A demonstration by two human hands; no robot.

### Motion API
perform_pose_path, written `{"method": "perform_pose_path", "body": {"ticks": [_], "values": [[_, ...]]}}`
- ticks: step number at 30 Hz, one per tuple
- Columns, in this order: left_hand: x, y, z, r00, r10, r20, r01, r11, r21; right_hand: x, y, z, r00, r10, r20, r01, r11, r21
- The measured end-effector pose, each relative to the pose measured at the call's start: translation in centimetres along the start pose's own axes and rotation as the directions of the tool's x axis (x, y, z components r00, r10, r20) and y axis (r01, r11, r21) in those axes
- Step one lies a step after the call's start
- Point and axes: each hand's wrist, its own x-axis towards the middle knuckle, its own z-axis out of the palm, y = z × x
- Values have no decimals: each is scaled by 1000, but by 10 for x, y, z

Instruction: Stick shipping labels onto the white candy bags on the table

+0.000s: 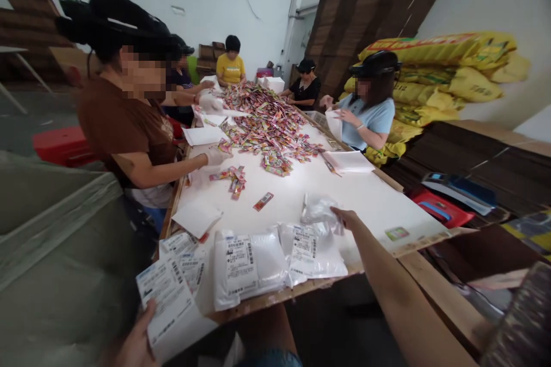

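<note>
At the lower left, my left hand (136, 339) grips a white mailing bag (166, 298) with a printed barcode label, the thumb on its front. My right hand (345, 217) reaches over the table edge, its fingers closed on a crumpled clear plastic bag (322, 211). Between my hands, filled white parcels (269, 255) with shipping labels lie side by side at the near edge. More labelled bags (183, 249) lie just beyond the one in my left hand. Past the parcels lies a single small packet (263, 201).
A pile of small colourful packets (262, 109) covers the far part of the white table (357, 192). Several people sit around it; a person in brown (124, 114) is at the left. Yellow sacks (434, 80) and flattened cartons (365, 6) stand at the right.
</note>
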Motion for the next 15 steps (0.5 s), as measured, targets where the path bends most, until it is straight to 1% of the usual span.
{"method": "perform_pose_path", "body": {"ticks": [2,4,6,7,8,9,10,11,12,13,14,15], "values": [[-2,-2,4,1000,21,17,-21,1000,0,3,-7,-9,998,-57,-36,56,998,-15],[-6,-4,6,997,63,38,-63,998,-8,-6,-19,-18,984,-155,-91,154,988,-28],[-10,-5,6,992,119,37,-119,993,-21,-32,-28,-23,952,-281,-122,279,960,-33],[-13,-5,5,990,138,26,-137,990,-24,-53,-28,-22,929,-353,-109,351,935,-40],[-16,-5,5,988,152,19,-151,988,-24,-78,-26,-18,895,-440,-72,437,898,-58],[-20,-5,5,986,164,26,-164,986,-23,-106,-21,-11,844,-537,-8,534,841,-85],[-23,-5,5,983,178,44,-177,984,-22,-135,-14,-2,768,-634,87,640,759,-116],[-28,-4,6,979,188,75,-187,982,-21,-164,-6,9,672,-714,195,740,658,-141],[-32,-3,7,973,199,115,-197,980,-24,-189,1,20,577,-758,305,815,561,-148],[-37,-3,8,966,207,153,-204,978,-33,-210,8,31,500,-775,386,863,484,-146],[-41,-2,10,960,212,182,-207,977,-47,-226,13,38,456,-776,436,886,443,-138],[-46,-1,10,955,212,205,-204,977,-62,-237,15,42,436,-775,458,895,429,-126]]}}
